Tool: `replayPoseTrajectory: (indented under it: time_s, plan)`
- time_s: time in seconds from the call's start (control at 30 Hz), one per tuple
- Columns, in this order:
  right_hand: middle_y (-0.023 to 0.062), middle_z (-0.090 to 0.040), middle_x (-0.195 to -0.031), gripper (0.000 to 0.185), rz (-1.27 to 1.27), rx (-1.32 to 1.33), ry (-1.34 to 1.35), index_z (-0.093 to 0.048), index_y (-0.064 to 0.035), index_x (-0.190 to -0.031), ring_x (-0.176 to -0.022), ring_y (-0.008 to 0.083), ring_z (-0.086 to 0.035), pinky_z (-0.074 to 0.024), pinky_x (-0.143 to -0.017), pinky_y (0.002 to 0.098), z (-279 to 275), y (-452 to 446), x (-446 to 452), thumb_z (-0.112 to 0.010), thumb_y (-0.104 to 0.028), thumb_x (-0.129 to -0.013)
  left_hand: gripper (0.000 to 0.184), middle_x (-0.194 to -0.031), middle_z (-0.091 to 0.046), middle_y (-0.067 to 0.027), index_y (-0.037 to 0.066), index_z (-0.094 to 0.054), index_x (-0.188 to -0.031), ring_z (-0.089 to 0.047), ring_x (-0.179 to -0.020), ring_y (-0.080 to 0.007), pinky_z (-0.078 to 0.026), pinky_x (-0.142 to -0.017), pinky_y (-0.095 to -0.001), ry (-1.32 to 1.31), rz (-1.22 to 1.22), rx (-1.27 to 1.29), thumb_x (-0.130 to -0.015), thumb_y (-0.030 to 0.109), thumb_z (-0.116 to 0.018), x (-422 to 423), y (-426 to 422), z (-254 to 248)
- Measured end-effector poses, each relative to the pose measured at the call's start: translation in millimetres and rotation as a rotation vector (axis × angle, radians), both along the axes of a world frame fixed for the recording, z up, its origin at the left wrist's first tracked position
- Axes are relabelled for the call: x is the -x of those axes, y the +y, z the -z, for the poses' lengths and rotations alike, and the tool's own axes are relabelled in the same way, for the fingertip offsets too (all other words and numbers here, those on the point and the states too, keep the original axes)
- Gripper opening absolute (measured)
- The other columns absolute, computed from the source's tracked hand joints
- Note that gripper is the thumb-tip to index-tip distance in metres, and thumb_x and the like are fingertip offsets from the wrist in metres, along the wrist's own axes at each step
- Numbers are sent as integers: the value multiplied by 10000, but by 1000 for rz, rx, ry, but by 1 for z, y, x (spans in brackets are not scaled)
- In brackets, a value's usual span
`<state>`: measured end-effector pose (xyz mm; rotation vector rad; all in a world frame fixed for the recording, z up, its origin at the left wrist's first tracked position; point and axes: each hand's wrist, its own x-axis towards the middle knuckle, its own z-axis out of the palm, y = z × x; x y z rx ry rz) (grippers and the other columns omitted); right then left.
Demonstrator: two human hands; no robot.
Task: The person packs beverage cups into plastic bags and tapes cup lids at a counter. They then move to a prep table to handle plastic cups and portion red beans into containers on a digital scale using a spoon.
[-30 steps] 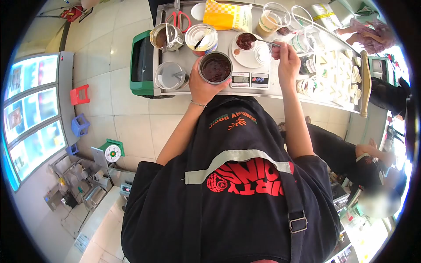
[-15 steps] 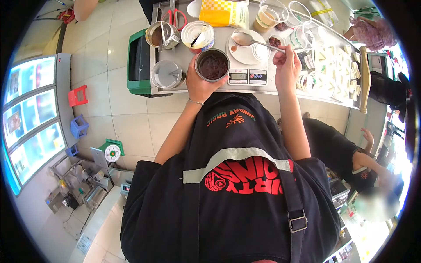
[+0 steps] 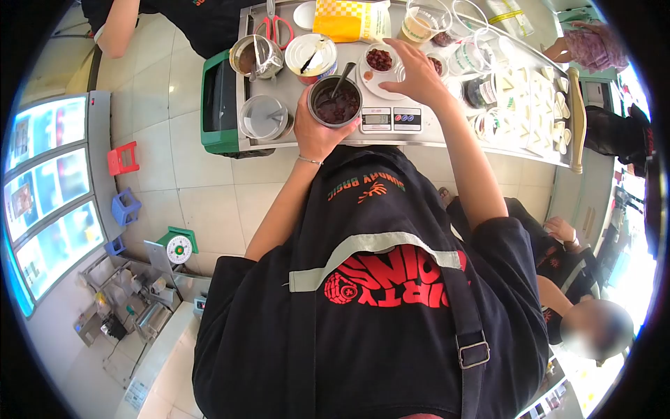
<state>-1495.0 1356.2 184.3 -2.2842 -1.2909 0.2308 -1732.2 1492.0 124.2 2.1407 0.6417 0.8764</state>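
Note:
My left hand [image 3: 315, 133] is wrapped round an open metal can [image 3: 336, 103] of dark red beans in syrup. A metal spoon [image 3: 343, 78] stands in the can, its handle leaning against the rim. With fingers spread, my right hand [image 3: 417, 73] hovers at the right side of a small cup of red beans [image 3: 379, 60]. Whether a finger touches the cup I cannot tell. That cup is on the white round plate of a digital kitchen scale [image 3: 392, 120]. A second small cup of beans [image 3: 436, 66] is partly hidden behind my right hand.
On the metal table are an opened can [image 3: 312, 54], a tin with a foil lid [image 3: 256, 57], a clear tub [image 3: 266, 117], red scissors [image 3: 273, 31], a yellow packet [image 3: 351, 19] and plastic cups [image 3: 426, 21]. White wedge-shaped pieces [image 3: 537, 112] lie right. Co-workers stand at upper left and right.
My right hand has let go of the spoon, which is now in the can, and has moved left to the bean cup. A co-worker has come into view at the upper left.

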Motion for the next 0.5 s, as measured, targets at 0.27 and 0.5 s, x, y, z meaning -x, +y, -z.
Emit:
replayPoseTrajectory:
  time_s: [0.27, 0.5]
  plan:
    - [153, -630, -1368, 917, -34, 54, 85, -485, -201, -1505, -1232, 384, -629, -519, -1036, 476, 7, 36, -10, -914, -289, -699, 1131, -1304, -640, -177, 0, -450, -1438, -653, -1191, -347, -532, -1016, -444, 37, 0, 49, -573, 471, -1006, 0, 1, -7]
    - [195, -648, -1308, 845, -75, -106, 75, -508, -228, -1480, -1128, 397, -679, -560, -966, 469, -3, 90, -21, -847, -209, -706, 1122, -1300, -641, -182, -8, -454, -1437, -659, -1172, -359, -529, -1003, -454, -9, -14, -75, -585, 476, -1001, 2, 4, -9]
